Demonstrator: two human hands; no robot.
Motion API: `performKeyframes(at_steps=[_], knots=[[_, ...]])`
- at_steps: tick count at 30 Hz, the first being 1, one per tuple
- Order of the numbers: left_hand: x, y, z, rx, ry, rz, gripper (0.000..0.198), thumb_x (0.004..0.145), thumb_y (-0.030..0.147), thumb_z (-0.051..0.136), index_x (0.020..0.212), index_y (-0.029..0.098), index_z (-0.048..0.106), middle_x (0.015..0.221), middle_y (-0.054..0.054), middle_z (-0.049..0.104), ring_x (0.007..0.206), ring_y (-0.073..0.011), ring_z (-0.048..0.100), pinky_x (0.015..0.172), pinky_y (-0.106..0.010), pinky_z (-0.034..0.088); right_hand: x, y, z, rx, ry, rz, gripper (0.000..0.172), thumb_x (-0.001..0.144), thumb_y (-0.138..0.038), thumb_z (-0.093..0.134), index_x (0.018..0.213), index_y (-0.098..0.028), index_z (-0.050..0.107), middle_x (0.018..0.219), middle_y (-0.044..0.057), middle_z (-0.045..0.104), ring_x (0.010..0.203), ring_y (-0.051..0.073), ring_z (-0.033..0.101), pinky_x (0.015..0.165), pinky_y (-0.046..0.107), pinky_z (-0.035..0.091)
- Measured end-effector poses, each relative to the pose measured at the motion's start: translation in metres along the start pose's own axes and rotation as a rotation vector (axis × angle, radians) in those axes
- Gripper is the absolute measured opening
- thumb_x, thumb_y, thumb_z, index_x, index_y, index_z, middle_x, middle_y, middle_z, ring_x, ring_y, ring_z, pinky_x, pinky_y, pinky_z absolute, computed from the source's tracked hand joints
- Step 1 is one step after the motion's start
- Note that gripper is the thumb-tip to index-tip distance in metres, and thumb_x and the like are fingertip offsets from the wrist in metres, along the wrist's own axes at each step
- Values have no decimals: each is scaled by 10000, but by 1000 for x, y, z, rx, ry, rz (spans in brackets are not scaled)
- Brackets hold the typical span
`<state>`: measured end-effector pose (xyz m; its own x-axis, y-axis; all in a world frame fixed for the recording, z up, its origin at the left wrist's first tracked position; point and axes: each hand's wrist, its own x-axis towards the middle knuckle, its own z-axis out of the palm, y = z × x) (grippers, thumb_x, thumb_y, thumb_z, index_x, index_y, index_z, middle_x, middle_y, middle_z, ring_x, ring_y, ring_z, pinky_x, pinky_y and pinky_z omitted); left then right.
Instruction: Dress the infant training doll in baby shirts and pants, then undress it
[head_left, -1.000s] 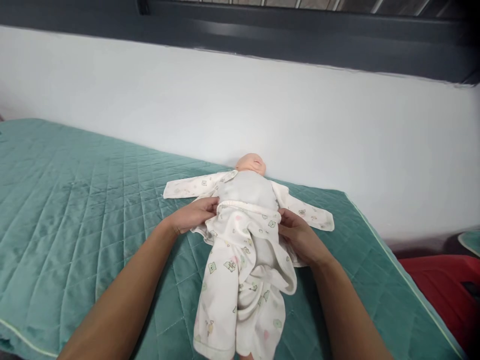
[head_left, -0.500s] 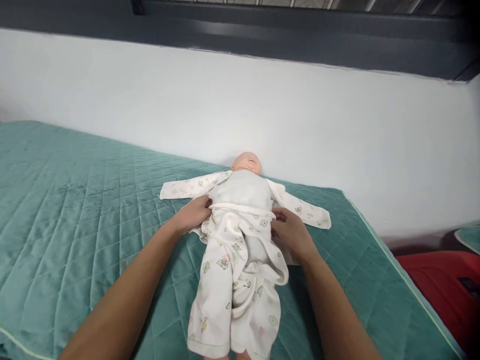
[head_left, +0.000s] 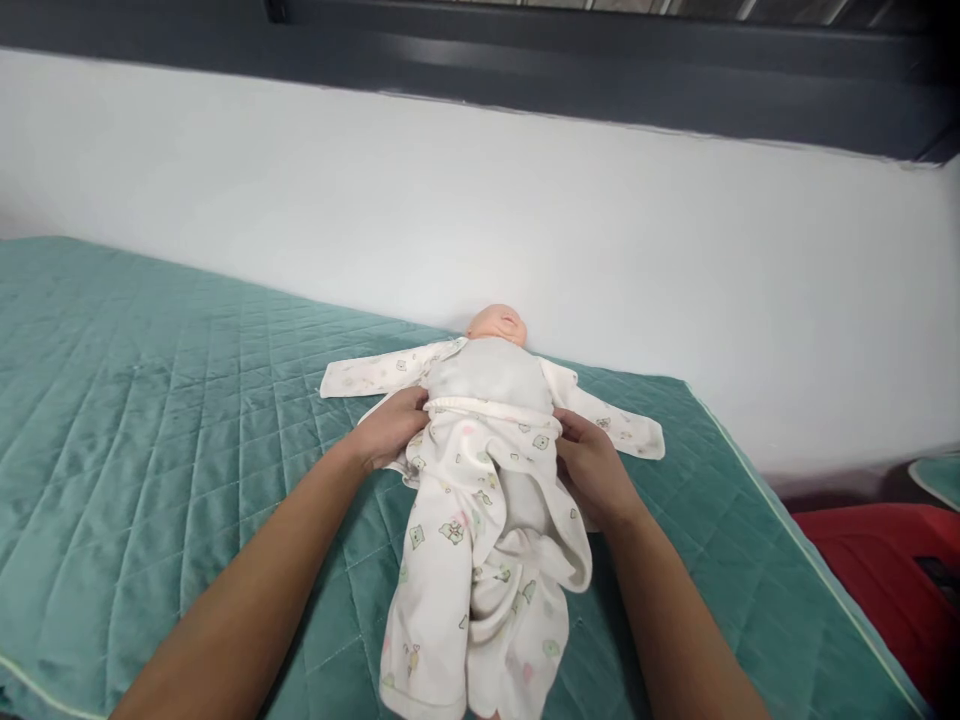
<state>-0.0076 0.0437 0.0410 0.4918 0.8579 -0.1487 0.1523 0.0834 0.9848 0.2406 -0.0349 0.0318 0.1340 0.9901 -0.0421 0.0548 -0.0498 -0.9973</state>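
Note:
A baby doll point(head_left: 491, 370) lies on its back, head toward the wall, its grey-white cloth torso bare at the chest. White printed baby trousers point(head_left: 431, 580) cover its legs, with the waistband up at the belly and an open crotch gap. A matching baby top point(head_left: 382, 370) lies spread under it, sleeves out to both sides. My left hand point(head_left: 394, 428) is closed on the waistband at the doll's left-hand side in view. My right hand point(head_left: 596, 468) grips the opposite side of the waistband, its fingertips partly hidden by cloth.
A green quilted cover point(head_left: 225, 420) lies under the doll. Behind it rises a white wall point(head_left: 675, 260) with a dark ledge point(head_left: 480, 55) above. Something red point(head_left: 885, 570) stands beyond the right edge of the cover.
Both hands have shifted slightly right with the trousers, and the waistband looks stretched a little wider. The trouser legs have moved slightly right and down in view.

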Motion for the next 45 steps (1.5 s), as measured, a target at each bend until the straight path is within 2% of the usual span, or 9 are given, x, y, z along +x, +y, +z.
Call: performKeyframes(at_steps=[6,12,18,23,27,33,37,42,45], knots=[[2,-3,3,-260,-16,-64,278,581,158,560,841,166,659,742,-35,696,770,-208,660,715,-324,535,5,3,1,123,-3,23,362,659,-212,656,1019,-238,685,881,36,752,821,255,695,702,374,537],[7,-13,2,-225,6,-36,243,604,188,617,836,147,675,737,-35,705,704,-198,648,670,-307,513,8,8,-2,44,-12,-23,322,709,-265,668,1029,-251,697,918,20,753,888,243,686,793,385,539],[4,-7,-1,67,7,94,232,654,192,506,794,146,685,800,-36,726,769,-218,636,731,-312,495,7,5,-2,-188,32,-96,258,730,-256,614,967,-257,715,853,5,746,931,256,658,827,399,526],[13,-15,-4,599,189,156,185,716,171,472,725,160,656,908,-112,730,908,-262,639,827,-328,460,9,8,-5,-219,-2,-127,279,717,-208,582,962,-256,705,936,4,745,953,241,648,853,376,507],[18,-20,-7,772,281,114,161,723,141,478,718,175,635,908,-136,723,899,-261,647,792,-308,438,11,15,-6,-317,29,-139,290,742,-185,521,977,-255,677,1010,3,729,1001,218,634,868,347,484],[4,-8,-11,454,172,139,91,671,169,555,754,169,592,840,-60,700,811,-223,628,701,-284,446,12,17,-4,-451,239,-127,180,766,-208,556,936,-240,606,943,14,693,897,204,622,866,362,457],[-3,-4,-15,119,109,69,238,631,173,599,862,180,544,745,11,622,699,-171,592,602,-245,430,6,5,3,-357,403,-234,90,823,-291,602,895,-241,581,903,19,642,855,187,594,824,336,465],[-5,-1,-10,203,363,358,152,759,189,559,910,186,573,956,-19,613,897,-160,580,825,-277,469,-3,-8,13,-252,270,-457,83,857,-306,639,906,-254,596,956,26,582,915,183,571,838,323,481],[-9,3,-2,366,351,547,93,854,253,570,913,207,626,1016,-37,607,1017,-186,556,958,-333,437,-3,-9,13,-308,139,-543,68,864,-302,652,918,-274,621,1016,33,569,1001,200,559,923,366,468]])
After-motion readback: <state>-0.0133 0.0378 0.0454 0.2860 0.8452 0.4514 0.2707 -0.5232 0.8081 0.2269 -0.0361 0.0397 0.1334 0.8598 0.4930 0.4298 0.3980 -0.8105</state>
